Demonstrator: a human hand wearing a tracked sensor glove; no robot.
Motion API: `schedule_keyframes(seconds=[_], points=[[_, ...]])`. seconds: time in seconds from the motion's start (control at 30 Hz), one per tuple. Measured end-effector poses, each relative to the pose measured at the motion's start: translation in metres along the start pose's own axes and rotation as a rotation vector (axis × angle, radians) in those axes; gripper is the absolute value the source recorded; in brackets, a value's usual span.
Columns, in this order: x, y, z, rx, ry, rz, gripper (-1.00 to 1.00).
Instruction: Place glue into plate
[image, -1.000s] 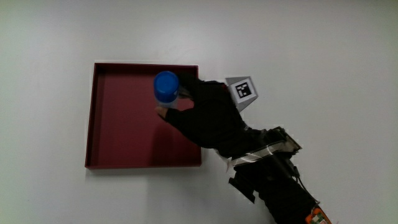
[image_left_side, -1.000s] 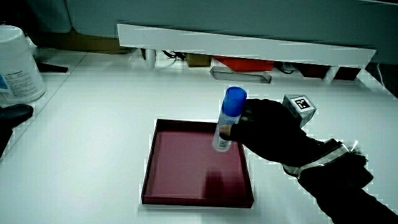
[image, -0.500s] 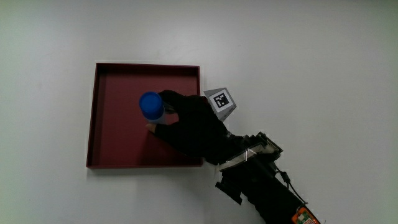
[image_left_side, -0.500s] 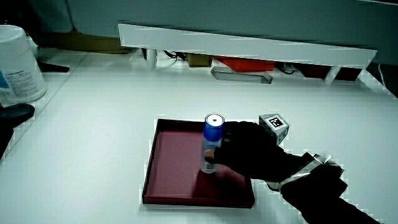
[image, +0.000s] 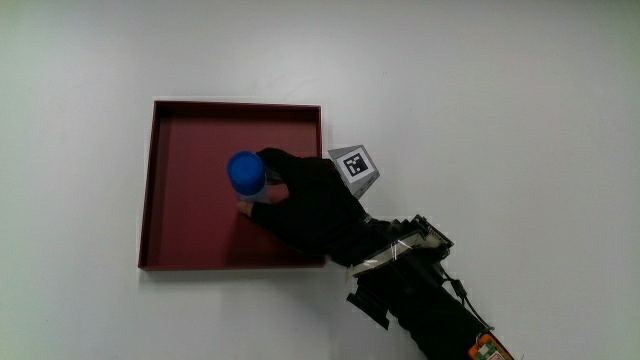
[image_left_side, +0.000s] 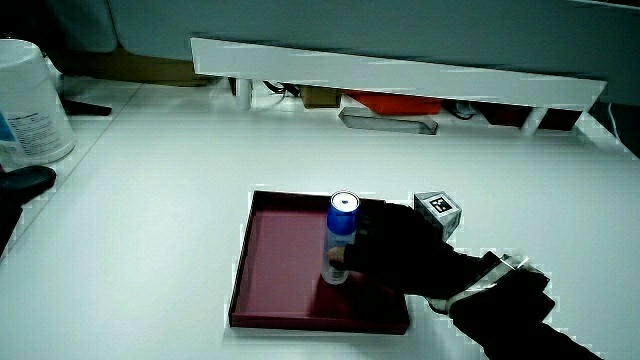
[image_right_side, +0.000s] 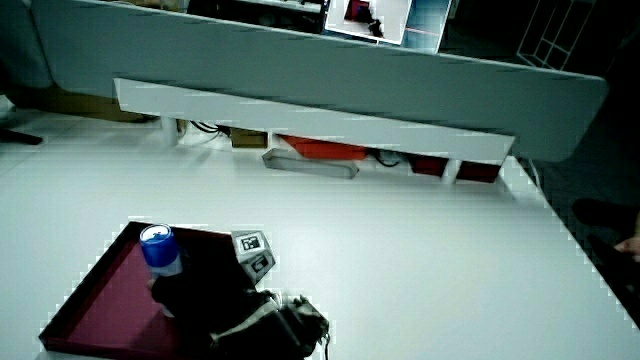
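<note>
So the hand (image: 310, 205) is wrapped around the glue (image: 246, 172), one stick with a blue cap, fingers (image_left_side: 352, 255) curled on the lower part of the tube and pinching it upright; the glue stands inside the plate (image: 190, 130), its base down on the red floor as far as a side view (image_left_side: 338, 240) shows, roughly in the middle; that's one plate, square, dark red, low rim all round; the rim nearest the grip is the one the wrist crosses, and the forearm (image: 425, 300) runs off it toward the person; on the side of the glue away from the palm there's a good stretch of bare red floor, so room inside the plate, and bare white table (image: 520, 110) lies all round the plate's outer edges; one patterned cube (image: 355, 165) sits on the back of the hand, just outside the plate's rim; the main view only gives the cap from above, so the tube's label and how it stands come from both side views (image_right_side: 162, 252); those also show the low partition (image_left_side: 400, 75) at the table's edge, well apart from the grip, which the main view misses; only one of them catches a white tub (image_left_side: 30, 100) and a dark object (image_left_side: 25, 182) near the table's edge, well away from the hand, one of each.
</note>
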Motion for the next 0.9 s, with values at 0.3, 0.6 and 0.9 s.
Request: schedule_keyframes(seconds=[0.3,0.6,0.9], points=[[0.003,-0.003,0.003,-0.042,0.009,-0.028,-0.55],[-0.009,-0.026,0.017,-0.140,0.005,-0.057,-0.95],[-0.021,-0.057,0.046,-0.287,-0.083,-0.157,-1.00]])
